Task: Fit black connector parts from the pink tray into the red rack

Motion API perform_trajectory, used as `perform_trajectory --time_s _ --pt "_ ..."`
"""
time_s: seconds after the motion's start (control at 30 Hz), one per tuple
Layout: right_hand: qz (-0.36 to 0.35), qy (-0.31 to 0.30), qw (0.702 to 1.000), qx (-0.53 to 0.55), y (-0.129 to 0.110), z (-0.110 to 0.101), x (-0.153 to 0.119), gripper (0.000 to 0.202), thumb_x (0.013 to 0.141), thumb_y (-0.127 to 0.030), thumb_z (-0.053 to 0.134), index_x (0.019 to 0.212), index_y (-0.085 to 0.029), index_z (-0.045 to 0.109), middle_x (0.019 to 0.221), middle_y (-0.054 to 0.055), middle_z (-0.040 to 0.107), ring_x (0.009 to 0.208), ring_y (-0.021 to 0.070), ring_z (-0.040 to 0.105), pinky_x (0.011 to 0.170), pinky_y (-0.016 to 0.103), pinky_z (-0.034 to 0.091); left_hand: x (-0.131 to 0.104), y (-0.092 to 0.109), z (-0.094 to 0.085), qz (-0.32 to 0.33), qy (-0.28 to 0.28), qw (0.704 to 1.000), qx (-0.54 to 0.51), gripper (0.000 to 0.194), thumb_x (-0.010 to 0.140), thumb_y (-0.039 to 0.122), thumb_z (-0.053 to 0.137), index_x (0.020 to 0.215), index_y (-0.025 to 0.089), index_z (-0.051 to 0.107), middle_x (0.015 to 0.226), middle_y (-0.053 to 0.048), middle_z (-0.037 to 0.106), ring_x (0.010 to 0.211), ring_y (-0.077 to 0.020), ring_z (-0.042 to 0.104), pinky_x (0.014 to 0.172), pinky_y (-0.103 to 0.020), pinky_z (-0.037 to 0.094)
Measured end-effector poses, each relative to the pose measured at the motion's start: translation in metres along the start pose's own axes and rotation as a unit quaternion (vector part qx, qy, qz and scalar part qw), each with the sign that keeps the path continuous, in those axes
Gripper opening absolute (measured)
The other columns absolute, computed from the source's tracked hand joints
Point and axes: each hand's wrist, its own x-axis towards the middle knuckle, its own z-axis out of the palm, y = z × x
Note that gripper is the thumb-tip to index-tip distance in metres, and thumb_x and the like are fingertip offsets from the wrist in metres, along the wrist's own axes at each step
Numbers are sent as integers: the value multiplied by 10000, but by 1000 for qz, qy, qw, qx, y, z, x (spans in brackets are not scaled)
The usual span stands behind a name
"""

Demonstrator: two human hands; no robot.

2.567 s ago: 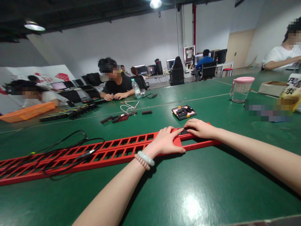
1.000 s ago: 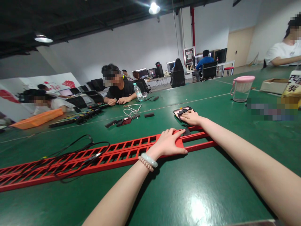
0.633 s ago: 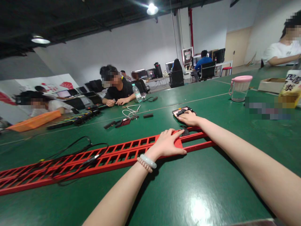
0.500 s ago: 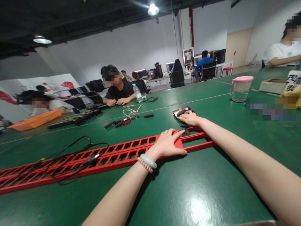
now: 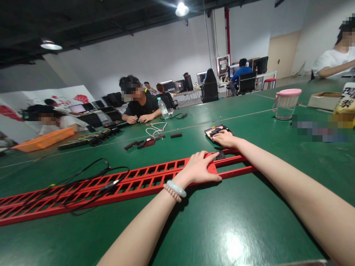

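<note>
A long red slotted frame [image 5: 155,184] like a ladder lies across the green table. My left hand [image 5: 198,168] rests on its solid red plate, fingers spread wide, with a pale bangle and a beaded bracelet at the wrist. Just past the fingertips, a small black part [image 5: 221,155] sits between the frame's rails. My right hand [image 5: 225,138] reaches over the frame into a small shallow tray [image 5: 207,133]. Its fingers are stretched out and touch black pieces [image 5: 215,131] there; the undersides of the fingers are hidden. Black cables [image 5: 104,162] lie over the left part of the frame.
Beyond the frame are a white cable [image 5: 155,129], a black bar [image 5: 176,135] and small dark parts [image 5: 146,143]. A bottle [image 5: 163,109], a pink-lidded cup [image 5: 287,105], an open box [image 5: 323,100] and an orange tray [image 5: 44,140] stand farther off. Several people sit around.
The view has shifted very slightly. Both hands stay nearly where they were, the left on the red frame and the right at the small tray.
</note>
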Motion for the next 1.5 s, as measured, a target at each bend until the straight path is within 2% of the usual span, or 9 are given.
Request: perform_trajectory --time_s 0.2,0.33,0.5,0.63,0.73,0.87,1.1,1.27,1.5 --pt "6 4 1000 2 1 2 3 577 863 -580 239 1193 -235 562 1322 49 472 1261 328 271 1004 536 226 1 -1 2 6 7 1000 0 905 618 770 493 1376 357 219 1224 -60 396 1044 -295 414 894 -406 332" --pt "10 40 999 14 -2 1 -1 548 857 -569 295 1212 -230 538 1328 78 451 1258 304 293 1003 500 261 0 -1 2 7 13 1000 1 911 612 768 502 1375 356 222 1217 -61 401 1036 -292 419 890 -402 334" --pt "-88 64 994 9 -1 -1 -1 494 894 -469 290 1000 -175 673 1278 97 467 1176 248 417 1019 387 293 0 0 2 3 12 1000 1 911 614 760 509 1377 358 217 1222 -58 399 1038 -290 420 890 -397 334" --pt "-146 128 981 7 5 -1 2 336 862 -332 430 976 -140 681 1177 129 472 1100 215 481 1003 329 332 0 1 1 -1 10 1000 -1 912 614 755 515 1378 357 217 1229 -56 395 1047 -291 416 898 -398 329" --pt "-137 176 975 20 10 0 4 259 795 -214 526 999 -159 674 1131 117 461 1060 213 499 968 333 379 0 2 0 -4 6 1000 -2 912 614 748 522 1378 355 215 1234 -54 392 1051 -291 414 901 -398 327" --pt "-109 223 968 41 14 -1 5 299 753 -153 560 1032 -163 668 1177 120 429 1102 232 468 985 354 367 -1 4 -2 -8 0 1000 -3 906 623 736 526 1380 352 209 1229 -53 398 1049 -288 416 900 -394 327" --pt "-44 204 976 58 8 -10 -7 236 770 -208 563 960 -210 703 1082 85 503 1023 222 510 961 364 388 -1 6 -5 -23 -12 1000 0 909 621 727 539 1381 362 198 1264 -55 373 1076 -301 403 904 -395 318" --pt "-27 249 963 103 -1 -14 -35 267 724 -296 646 978 -229 692 970 73 483 977 219 506 918 388 420 0 5 -4 -19 -12 1000 5 920 619 733 534 1385 353 194 1260 -57 379 1079 -300 404 907 -392 312" --pt "-53 130 972 186 -1 -24 -95 319 829 -279 484 1115 -228 616 1107 84 445 932 176 540 863 356 457 0 4 -3 -16 -11 1000 8 914 623 725 534 1384 346 198 1248 -59 385 1072 -299 407 911 -394 309"
